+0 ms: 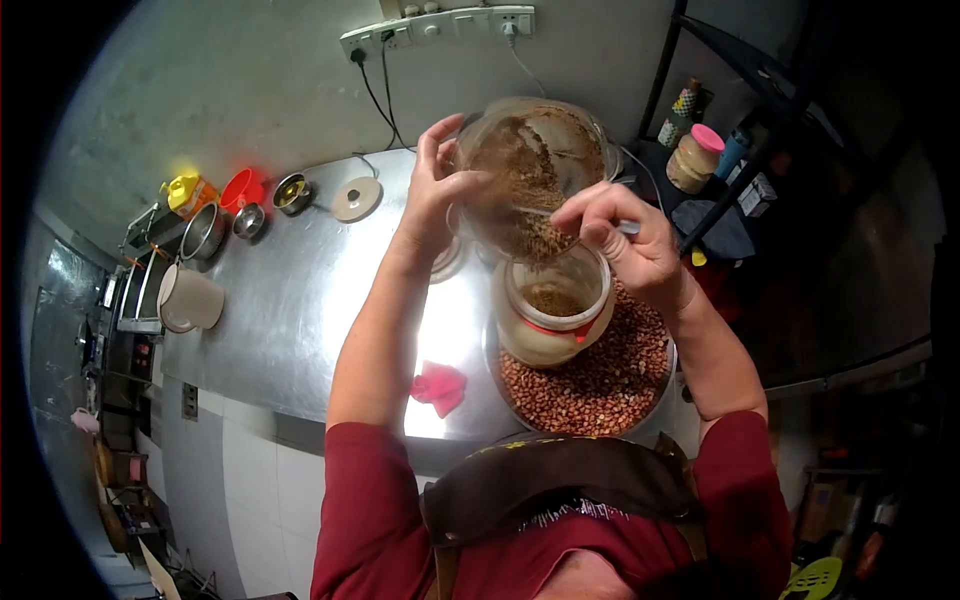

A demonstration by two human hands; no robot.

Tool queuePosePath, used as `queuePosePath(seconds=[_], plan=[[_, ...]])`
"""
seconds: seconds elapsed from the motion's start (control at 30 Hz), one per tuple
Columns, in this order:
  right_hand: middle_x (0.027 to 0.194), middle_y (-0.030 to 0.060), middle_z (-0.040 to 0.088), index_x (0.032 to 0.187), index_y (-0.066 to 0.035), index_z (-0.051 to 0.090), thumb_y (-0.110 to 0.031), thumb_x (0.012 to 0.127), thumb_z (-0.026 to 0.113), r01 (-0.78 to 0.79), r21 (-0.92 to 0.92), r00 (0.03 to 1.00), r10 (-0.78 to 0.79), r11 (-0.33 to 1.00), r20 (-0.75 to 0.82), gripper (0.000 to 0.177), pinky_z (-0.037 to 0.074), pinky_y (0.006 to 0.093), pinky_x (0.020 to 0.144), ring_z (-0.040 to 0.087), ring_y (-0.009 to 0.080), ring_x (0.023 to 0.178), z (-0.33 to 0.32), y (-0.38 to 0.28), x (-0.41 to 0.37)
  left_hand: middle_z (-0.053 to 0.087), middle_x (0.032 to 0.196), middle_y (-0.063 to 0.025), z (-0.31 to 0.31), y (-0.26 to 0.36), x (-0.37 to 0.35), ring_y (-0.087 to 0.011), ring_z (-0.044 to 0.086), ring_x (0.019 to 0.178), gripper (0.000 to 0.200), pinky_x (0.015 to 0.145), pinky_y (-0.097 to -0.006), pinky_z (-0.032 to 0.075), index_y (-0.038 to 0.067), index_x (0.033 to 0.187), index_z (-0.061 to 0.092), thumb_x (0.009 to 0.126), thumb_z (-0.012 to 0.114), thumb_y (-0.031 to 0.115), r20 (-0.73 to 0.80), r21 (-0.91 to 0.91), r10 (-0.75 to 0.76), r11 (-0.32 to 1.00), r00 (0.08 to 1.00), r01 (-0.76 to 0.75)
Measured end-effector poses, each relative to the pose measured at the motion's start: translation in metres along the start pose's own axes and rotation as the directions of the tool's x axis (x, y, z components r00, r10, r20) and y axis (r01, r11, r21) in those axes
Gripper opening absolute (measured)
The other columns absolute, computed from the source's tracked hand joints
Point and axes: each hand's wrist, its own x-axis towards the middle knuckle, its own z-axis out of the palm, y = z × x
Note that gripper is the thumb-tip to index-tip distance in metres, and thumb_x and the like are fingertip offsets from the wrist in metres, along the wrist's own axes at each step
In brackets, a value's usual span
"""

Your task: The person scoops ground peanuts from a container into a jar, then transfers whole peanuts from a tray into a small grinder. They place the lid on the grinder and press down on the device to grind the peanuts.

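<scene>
My left hand grips the left side of a clear plastic tub, tilted over a jar. Brown ground powder coats its inside and lies heaped toward its lower lip. In my right hand is a spoon, pinched by its pale handle; its far end reaches into the powder. Below, the wide-mouthed jar stands upright with some brown powder inside and a red mark by its rim. It rests among reddish-brown peanuts in a round metal tray.
A pink cloth lies on the steel table. Toward the back left are a round lid, metal bowls, a red bowl and a beige bucket. A dark shelf at right holds a pink-lidded jar.
</scene>
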Motion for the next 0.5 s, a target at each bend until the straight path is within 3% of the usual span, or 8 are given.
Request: queuePosePath(seconds=[0.13,0.23,0.37,0.4,0.5], plan=[[0.109,0.0078,0.067,0.104,-0.002,0.063,-0.016,0.104,0.058,0.101,0.086,0.994,-0.097,0.991,-0.05,0.015,0.05,0.0268,0.086,0.062,0.0142,0.096,0.006,0.0,0.006,0.049,0.129,-0.0185,0.002,0.001,0.002,-0.0307,0.054,0.12,0.095,0.105,-0.0399,0.047,0.006,0.15,0.033,0.066,0.077,0.013,0.019,0.021,0.005,1.0,1.0,-0.006],[0.109,0.0091,0.067,0.099,-0.004,0.06,-0.016,0.103,0.059,0.075,0.011,0.993,-0.076,0.997,0.088,0.013,0.05,0.0278,0.086,0.063,0.0157,0.097,0.005,0.003,-0.002,0.05,0.128,-0.0182,0.002,0.0,0.002,-0.0297,0.054,0.12,0.095,0.104,-0.0392,0.047,0.006,0.15,0.033,0.066,0.077,0.012,0.017,0.039,0.021,0.999,1.0,-0.021],[0.11,0.015,0.069,0.089,-0.004,0.059,-0.023,0.103,0.06,-0.026,0.016,0.995,0.024,1.0,0.101,0.023,0.048,0.0337,0.09,0.061,0.0203,0.098,-0.007,0.0,-0.018,0.05,0.128,-0.0184,0.004,0.001,-0.002,-0.0295,0.054,0.12,0.094,0.105,-0.0392,0.047,0.006,0.15,0.033,0.067,0.077,0.011,0.001,0.033,0.02,0.999,1.0,-0.02],[0.108,0.0108,0.068,0.091,-0.004,0.058,-0.015,0.102,0.06,0.008,-0.015,0.994,-0.006,1.0,0.109,0.016,0.05,0.0306,0.088,0.063,0.0175,0.097,-0.011,0.0,-0.02,0.05,0.128,-0.0184,0.005,0.001,-0.002,-0.0295,0.054,0.12,0.094,0.105,-0.0393,0.047,0.006,0.15,0.033,0.067,0.077,0.011,0.0,0.027,0.019,0.999,1.0,-0.019],[0.11,0.0117,0.068,0.09,-0.003,0.058,-0.016,0.103,0.059,-0.02,0.011,0.998,0.02,1.0,0.052,0.018,0.049,0.0319,0.089,0.062,0.0181,0.097,-0.02,-0.004,-0.028,0.045,0.129,-0.0192,0.002,-0.001,-0.001,-0.0301,0.052,0.122,0.094,0.107,-0.0406,0.047,0.006,0.153,0.029,0.07,0.075,0.014,0.038,0.062,0.033,0.997,0.999,-0.035]])
